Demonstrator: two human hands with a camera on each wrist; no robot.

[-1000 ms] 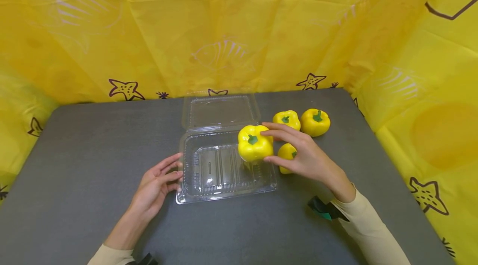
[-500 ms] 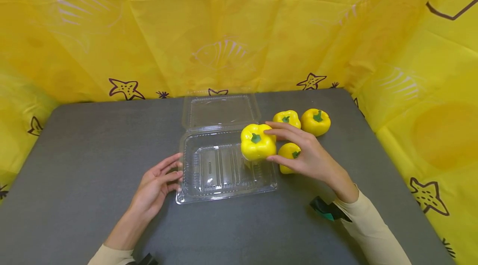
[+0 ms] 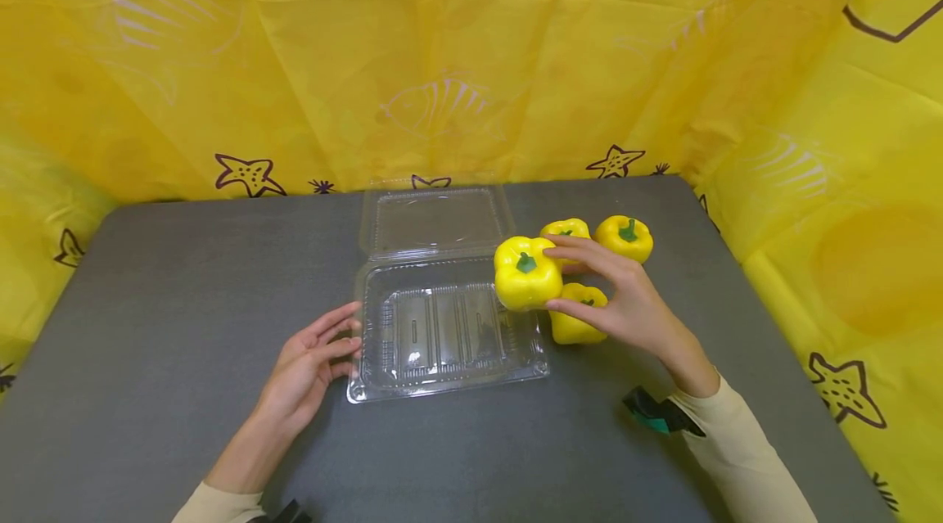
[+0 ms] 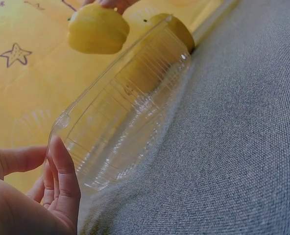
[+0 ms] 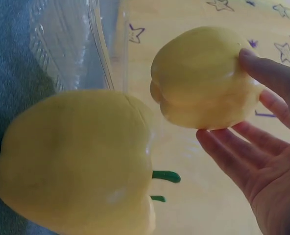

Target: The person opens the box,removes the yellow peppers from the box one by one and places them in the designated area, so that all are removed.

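Observation:
In the head view my right hand [image 3: 633, 306] holds a yellow bell pepper [image 3: 525, 287] between thumb and fingers, its green stem facing up. The pepper is raised and overlaps the right rim of a clear plastic clamshell container [image 3: 430, 335]. That container lies with its lid [image 3: 435, 222] folded back behind it. At its left edge, my left hand [image 3: 298, 371] pinches the rim; the left wrist view shows thumb and fingers [image 4: 64, 178] at the wall. A second yellow pepper [image 3: 578, 328] sits right of the container, partly behind my right hand, and appears large in the right wrist view.
Two more yellow peppers stand farther back, one [image 3: 563, 227] partly hidden by my right hand, the other [image 3: 626, 238] to its right. The grey table [image 3: 184, 302] ends at a yellow patterned cloth [image 3: 442, 56] behind and at both sides.
My right hand has moved rightward and slightly back with its pepper, from over the container's right part to its right rim. The left hand stays put. More of the nearest table pepper shows.

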